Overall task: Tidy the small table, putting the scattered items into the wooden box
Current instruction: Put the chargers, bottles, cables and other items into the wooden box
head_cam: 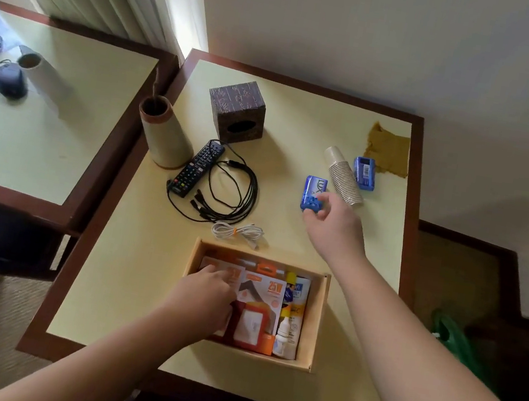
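Observation:
The wooden box (316, 319) sits at the near middle of the small table (141, 267). Inside lie orange-and-white charger packs (261, 297), a tube and a small white dropper bottle (282, 338). My left hand (206, 295) reaches into the box and rests on the left pack. My right hand (332, 225) pinches the near end of a blue soap bar (314, 189) lying on the table. Beside it lie a stack of paper cups (343, 176) and a second blue soap bar (363, 172). A white cable (237, 231), black cables (233, 192) and a remote (197, 167) lie scattered.
A patterned tissue box (235, 111) and a cone vase (163, 132) stand at the back left. A mustard cloth (388, 150) lies at the back right corner. A second table (59, 133) to the left holds a mouse and another vase.

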